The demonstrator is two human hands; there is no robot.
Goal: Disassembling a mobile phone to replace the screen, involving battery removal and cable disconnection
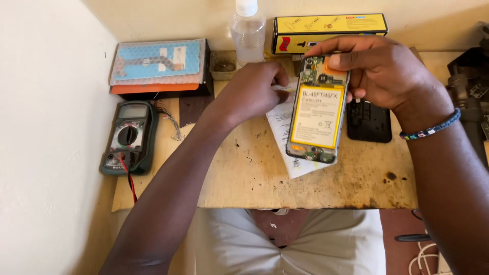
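Holding an opened phone [317,117] by its far end, the right hand [387,76] has its fingers curled over the top edge, the thumb pressing on the exposed circuit board; the phone tilts up off the table with its near end low over a white paper sheet [285,130]. Its back cover is off, showing a yellow battery that fills most of the body and small boards at both ends. The left hand [254,91] sits just left of the phone's far end, fingers pinched shut on a thin white tool [283,88] whose tip points toward the phone's edge; whether the tip touches cannot be told. A beaded bracelet [430,127] circles the right wrist.

On the worn wooden table [244,178], a black phone cover [369,122] lies just right of the phone, partly under the right hand. At the left near the wall rests a green multimeter [127,138] with a red lead trailing off the near edge. Beyond it lies a flat box [158,66] topped by a part in bubble wrap. Against the far wall stand 1 clear plastic bottle [247,33] and 1 yellow box [328,30].
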